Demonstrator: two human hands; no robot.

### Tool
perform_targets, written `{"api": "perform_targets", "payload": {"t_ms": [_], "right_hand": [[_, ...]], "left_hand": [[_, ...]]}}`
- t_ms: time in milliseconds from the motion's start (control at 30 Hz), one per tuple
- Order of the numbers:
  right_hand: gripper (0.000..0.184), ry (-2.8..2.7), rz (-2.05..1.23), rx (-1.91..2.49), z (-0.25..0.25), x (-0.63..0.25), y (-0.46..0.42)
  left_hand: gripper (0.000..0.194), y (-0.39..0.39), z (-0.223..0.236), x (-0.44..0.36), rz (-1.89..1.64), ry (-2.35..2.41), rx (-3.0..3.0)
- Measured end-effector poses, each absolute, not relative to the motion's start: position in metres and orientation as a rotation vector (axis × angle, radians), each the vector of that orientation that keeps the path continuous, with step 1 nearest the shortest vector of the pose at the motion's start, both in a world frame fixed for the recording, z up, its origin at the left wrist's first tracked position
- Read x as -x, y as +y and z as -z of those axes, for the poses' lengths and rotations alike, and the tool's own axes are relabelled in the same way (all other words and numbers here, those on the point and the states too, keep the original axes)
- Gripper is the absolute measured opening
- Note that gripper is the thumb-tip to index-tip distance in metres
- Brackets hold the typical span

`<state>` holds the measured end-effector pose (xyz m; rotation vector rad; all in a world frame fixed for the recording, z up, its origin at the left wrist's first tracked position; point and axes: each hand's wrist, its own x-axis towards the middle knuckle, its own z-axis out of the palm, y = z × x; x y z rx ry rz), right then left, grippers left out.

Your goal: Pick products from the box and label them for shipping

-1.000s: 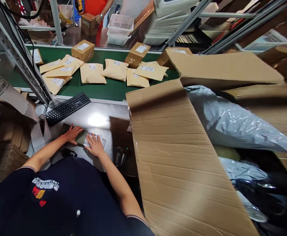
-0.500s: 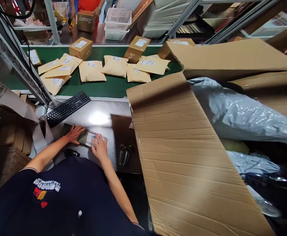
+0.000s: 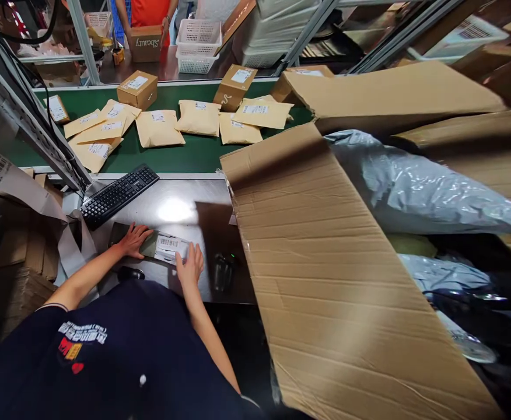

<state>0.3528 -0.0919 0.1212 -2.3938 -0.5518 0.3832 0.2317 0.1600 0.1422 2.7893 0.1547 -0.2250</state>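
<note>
The flat pkg (image 3: pixel 149 245) lies on the metal worktop (image 3: pixel 181 189), between keyboard and my body, its white label (image 3: pixel 168 244) facing up. My left hand (image 3: pixel 133 240) is spread open, palm down on its left part — I think to stop it from sliding. My right hand (image 3: pixel 189 265) is half open at the other end, thumb at the label edge, fingers loose, maybe to smooth it. Neither hand is closed around anything.

The keyboard (image 3: pixel 119 195) stands aslant beyond, probably to leave room; the mouse (image 3: pixel 130 273) is just beside my left forearm, within easy reach.

Count, approx.: 1 pkg under my hands, 1 keyboard, 1 mouse. On the green belt (image 3: pixel 172 160) I see at least 8 padded env. and 4 boxes, one partly hidden by the big carton's flap (image 3: pixel 404 93). Visible labels there face up also, I suppose for easy reading. Across the belt, 1 co-worker (image 3: pixel 150 11) has both hands at 1 brown box (image 3: pixel 146 45).
</note>
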Motion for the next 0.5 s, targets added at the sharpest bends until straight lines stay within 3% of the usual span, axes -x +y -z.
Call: {"api": "perform_targets", "payload": {"t_ms": [100, 200, 367, 500], "right_hand": [[0.121, -0.109, -0.532, 2.352, -0.115, -0.360, -0.090], [0.140, -0.052, -0.648, 2.428, -0.121, -0.363, -0.076], [0.134, -0.121, -0.493, 2.547, -0.141, -0.358, -0.053], [0.103, -0.386, -0.629, 2.557, -0.138, -0.354, -0.046]], "left_hand": [[0.110, 0.159, -0.146, -0.231, 0.191, 0.150, -2.787], [0.108, 0.155, -0.151, -0.233, 0.161, 0.147, -2.794], [0.105, 0.141, -0.154, -0.243, 0.151, 0.104, -2.814], [0.108, 0.135, -0.147, -0.248, 0.195, 0.169, -2.781]]}}
